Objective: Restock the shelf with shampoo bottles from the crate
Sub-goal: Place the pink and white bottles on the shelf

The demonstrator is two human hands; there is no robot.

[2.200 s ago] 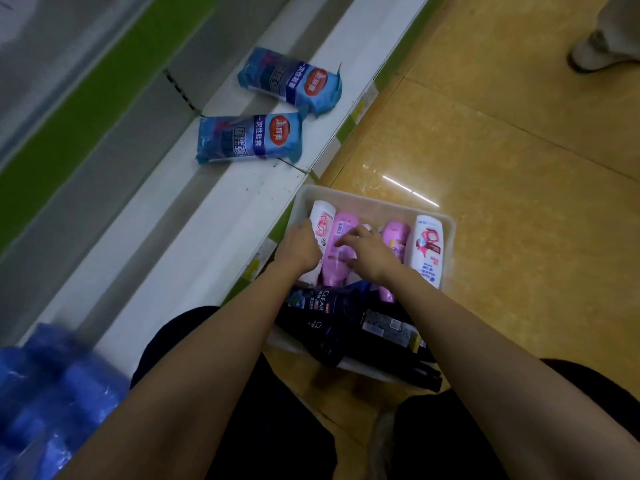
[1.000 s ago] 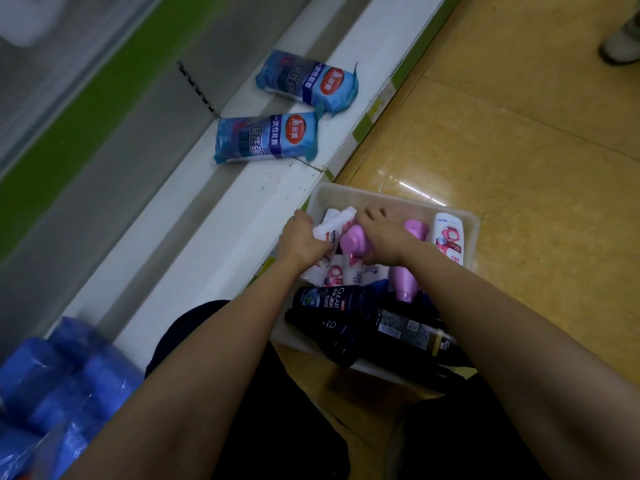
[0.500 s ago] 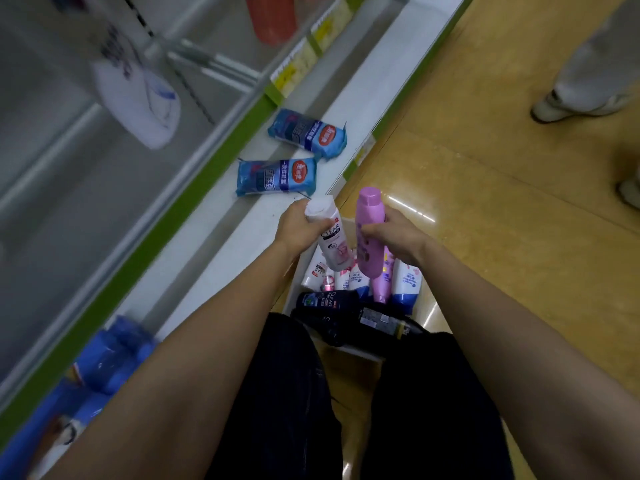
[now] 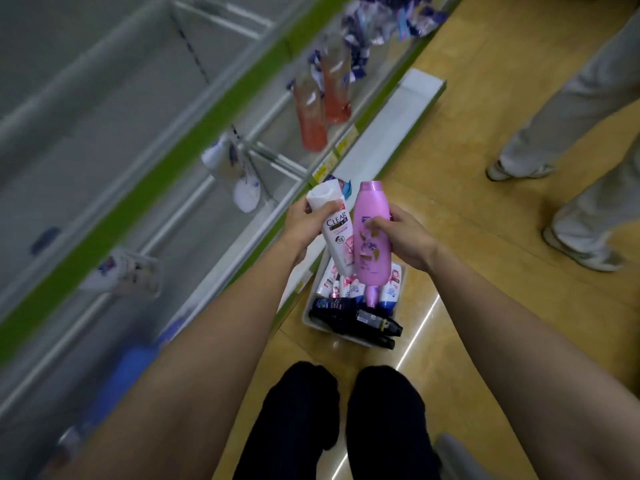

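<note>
My left hand grips a white Clear shampoo bottle near its upper end. A pink shampoo bottle stands beside it, held around the middle by my right hand. Both bottles are raised above the white crate on the floor. Several more bottles lie in that crate, white and pink ones at the far end and black ones at the near end. The shelf unit with green edge strips runs along my left.
Two orange-pink bottles stand on a shelf further along, with white bottles and blue packets blurred on lower levels. Another person's legs and shoes are on the yellow floor at the right. My dark trousers fill the bottom centre.
Both hands have lifted one bottle each out of the crate and raised them higher. My view has risen, so the crate looks smaller and upper shelves appear.
</note>
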